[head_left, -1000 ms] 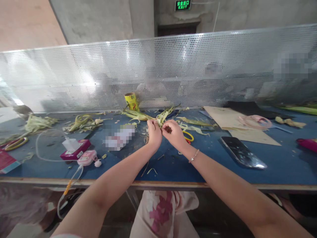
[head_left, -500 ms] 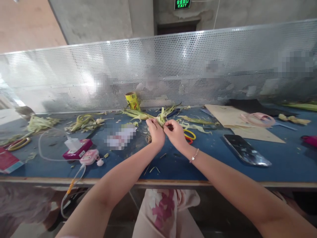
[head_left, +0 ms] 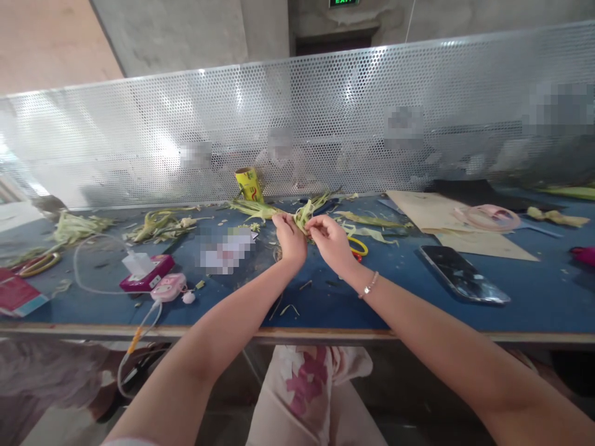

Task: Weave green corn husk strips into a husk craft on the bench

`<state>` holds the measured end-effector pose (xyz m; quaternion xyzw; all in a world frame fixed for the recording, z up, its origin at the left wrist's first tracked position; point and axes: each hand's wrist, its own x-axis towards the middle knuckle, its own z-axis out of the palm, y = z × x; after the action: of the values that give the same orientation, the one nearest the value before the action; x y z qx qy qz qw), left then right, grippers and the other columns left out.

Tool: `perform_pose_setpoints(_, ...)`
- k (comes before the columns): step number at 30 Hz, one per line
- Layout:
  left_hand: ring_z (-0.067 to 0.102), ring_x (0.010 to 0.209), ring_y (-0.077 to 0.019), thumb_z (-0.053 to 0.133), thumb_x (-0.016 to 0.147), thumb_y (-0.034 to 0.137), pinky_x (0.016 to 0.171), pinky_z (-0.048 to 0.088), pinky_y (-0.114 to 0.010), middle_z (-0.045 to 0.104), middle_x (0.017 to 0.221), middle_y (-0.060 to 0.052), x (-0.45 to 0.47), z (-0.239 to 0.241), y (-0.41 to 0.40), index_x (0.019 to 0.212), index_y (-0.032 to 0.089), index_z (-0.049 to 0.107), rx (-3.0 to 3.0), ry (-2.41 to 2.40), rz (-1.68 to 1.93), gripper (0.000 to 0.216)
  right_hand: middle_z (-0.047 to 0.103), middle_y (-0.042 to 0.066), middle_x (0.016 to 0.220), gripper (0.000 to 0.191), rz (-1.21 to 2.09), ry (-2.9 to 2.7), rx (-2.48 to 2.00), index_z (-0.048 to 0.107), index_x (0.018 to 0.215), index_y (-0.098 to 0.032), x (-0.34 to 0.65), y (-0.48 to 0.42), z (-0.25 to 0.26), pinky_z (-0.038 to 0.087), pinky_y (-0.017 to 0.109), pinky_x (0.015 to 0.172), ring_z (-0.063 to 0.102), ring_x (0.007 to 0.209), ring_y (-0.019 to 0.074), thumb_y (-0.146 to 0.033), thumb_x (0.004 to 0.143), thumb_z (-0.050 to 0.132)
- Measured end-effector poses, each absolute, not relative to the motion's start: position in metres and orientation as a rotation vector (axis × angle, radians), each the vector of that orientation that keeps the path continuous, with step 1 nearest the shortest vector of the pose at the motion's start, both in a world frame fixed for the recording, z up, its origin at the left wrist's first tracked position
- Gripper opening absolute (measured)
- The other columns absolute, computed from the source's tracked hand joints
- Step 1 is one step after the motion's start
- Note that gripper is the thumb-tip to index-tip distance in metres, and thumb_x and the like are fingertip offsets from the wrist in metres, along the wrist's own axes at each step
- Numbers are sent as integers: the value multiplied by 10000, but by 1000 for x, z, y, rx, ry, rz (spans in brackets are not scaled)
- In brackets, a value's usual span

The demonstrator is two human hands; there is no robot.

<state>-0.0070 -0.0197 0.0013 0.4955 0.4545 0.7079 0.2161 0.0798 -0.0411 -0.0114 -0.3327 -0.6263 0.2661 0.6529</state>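
A bundle of pale green corn husk strips (head_left: 304, 214) sticks up between my hands above the middle of the table. My left hand (head_left: 292, 238) is closed round its base from the left. On the right side, the thumb and fingertips of my right hand (head_left: 331, 243) are pinched together at the bundle's edge. What exactly those fingertips grip is too small to make out. Yellow-handled scissors (head_left: 357, 246) lie partly behind my right hand. More husk (head_left: 255, 210) spreads out just beyond my left hand.
A blue table (head_left: 325, 303) carries a phone (head_left: 462, 274) at right and brown paper sheets (head_left: 432, 214) behind it. To the left are a magenta power block (head_left: 149, 272), a pink case (head_left: 168, 287) and husk piles (head_left: 160, 226). A yellow tube (head_left: 249, 184) stands by the perforated metal screen (head_left: 316, 124).
My right hand has drawn slightly to the right, opening a small gap from my left hand. My left hand keeps its hold on the husk. The whole view has shifted a little.
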Motion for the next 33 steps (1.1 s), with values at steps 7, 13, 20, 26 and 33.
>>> perform_pose_setpoints(7, 443, 593, -118, 435, 897, 198, 621, 367, -277, 448, 660, 25, -14, -8, -12, 791, 220, 352, 1576, 1209, 1921, 137, 665, 42, 784, 138, 789, -1471, -841, 633, 784, -197, 92, -34, -7, 528, 368, 730, 630, 708, 178, -261, 667, 667)
perform_pose_setpoints(13, 470, 593, -121, 438, 901, 207, 649, 387, -289, 476, 666, 20, -15, -10, -9, 807, 216, 365, 1642, 1199, 1884, 119, 674, 41, 739, 82, 904, -1476, -882, 660, 757, -181, 96, -30, -8, 538, 367, 707, 626, 640, 160, -240, 704, 638)
perform_pose_setpoints(20, 444, 609, -108, 460, 899, 216, 652, 378, -276, 453, 676, 31, -15, -11, -8, 788, 214, 365, 1703, 1077, 1876, 146, 647, 49, 824, 45, 567, -1689, -838, 677, 721, -182, 107, -28, -5, 504, 352, 774, 614, 772, 171, -193, 687, 649)
perform_pose_setpoints(26, 424, 607, -109, 433, 891, 132, 639, 344, -274, 432, 678, 37, -13, -9, -12, 764, 219, 330, 1725, 1068, 1833, 185, 611, 42, 813, 34, 449, -1754, -803, 653, 723, -193, 109, -26, -6, 489, 355, 781, 595, 806, 177, -218, 733, 633)
perform_pose_setpoints(33, 449, 617, -97, 470, 894, 194, 639, 360, -256, 451, 683, 36, -12, -8, -11, 753, 215, 352, 1655, 1063, 1846, 185, 542, 35, 812, 94, 397, -1820, -792, 544, 726, -199, 107, -28, -7, 493, 346, 736, 557, 794, 170, -266, 788, 563)
